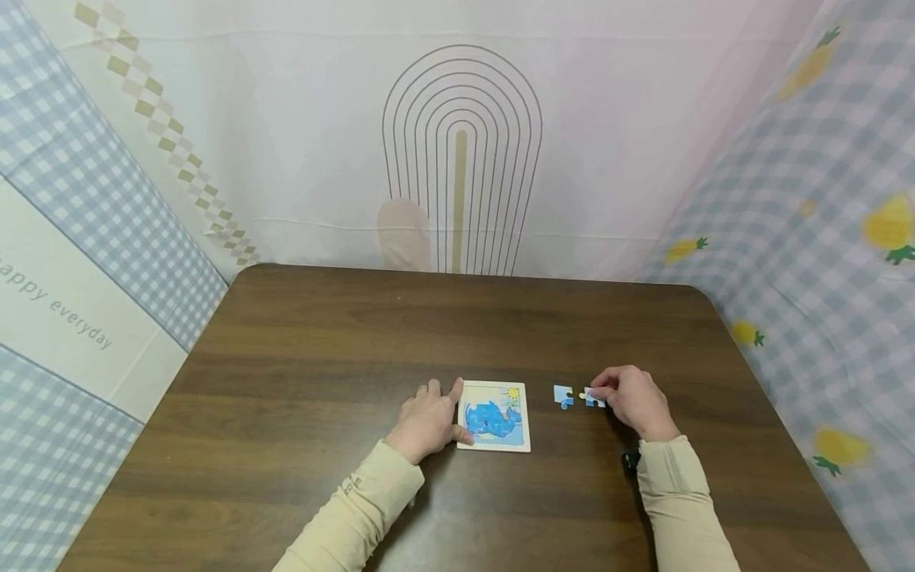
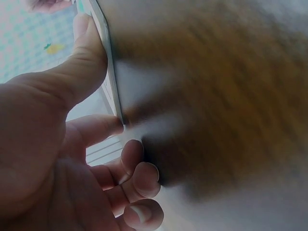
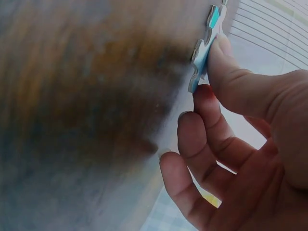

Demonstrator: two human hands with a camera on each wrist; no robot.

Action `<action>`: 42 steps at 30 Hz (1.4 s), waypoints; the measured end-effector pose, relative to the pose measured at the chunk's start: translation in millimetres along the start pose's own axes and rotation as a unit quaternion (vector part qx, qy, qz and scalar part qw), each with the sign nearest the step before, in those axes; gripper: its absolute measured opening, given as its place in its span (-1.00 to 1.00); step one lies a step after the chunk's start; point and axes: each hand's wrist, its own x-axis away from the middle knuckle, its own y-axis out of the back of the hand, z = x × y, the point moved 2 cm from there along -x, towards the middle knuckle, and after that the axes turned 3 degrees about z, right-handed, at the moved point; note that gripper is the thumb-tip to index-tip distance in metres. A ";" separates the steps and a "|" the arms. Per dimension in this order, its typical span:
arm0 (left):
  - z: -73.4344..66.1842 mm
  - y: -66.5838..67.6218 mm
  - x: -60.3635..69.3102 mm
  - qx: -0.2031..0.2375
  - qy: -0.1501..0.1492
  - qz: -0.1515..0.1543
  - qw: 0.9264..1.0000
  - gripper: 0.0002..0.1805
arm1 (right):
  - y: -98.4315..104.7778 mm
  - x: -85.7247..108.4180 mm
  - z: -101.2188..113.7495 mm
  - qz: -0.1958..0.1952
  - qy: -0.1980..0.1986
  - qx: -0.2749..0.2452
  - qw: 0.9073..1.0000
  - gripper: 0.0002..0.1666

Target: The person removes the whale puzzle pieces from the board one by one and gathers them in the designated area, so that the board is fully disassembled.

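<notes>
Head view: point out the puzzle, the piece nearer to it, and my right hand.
Puzzle [image 1: 493, 421]: head view, on the blue animal in its picture.
Nearer piece [image 1: 561, 392]: head view, on its main body.
Right hand [image 1: 638, 401]: head view, on its back.

The person's bare left hand [image 2: 41, 139] touches a thin, flat, pale-edged board [image 2: 114, 96] with its thumb and index fingertip. The other three fingers bend near a blurred, streaky brown tabletop [image 2: 226, 106]. Beyond are a blue-green-and-white checked cloth [image 2: 24, 36] with a yellow pineapple print [image 2: 58, 48] and part of another bare hand [image 2: 50, 5].
</notes>
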 end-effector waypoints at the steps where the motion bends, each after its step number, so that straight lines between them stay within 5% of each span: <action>1: -0.1 0.0 0.0 0.000 0.000 0.000 1.000 0.10 | 0.1 0.2 -0.2 -0.001 0.003 0.002 1.000 -0.93; 21: 0.0 1.1 0.2 -0.004 -0.007 -0.009 1.000 0.08 | 2.5 1.8 6.5 -0.005 0.000 0.034 0.999 -0.92; 42: 0.0 -0.3 0.7 0.002 -0.006 -0.002 1.000 0.10 | 4.5 8.9 14.2 -0.045 -0.010 -0.001 0.999 -0.88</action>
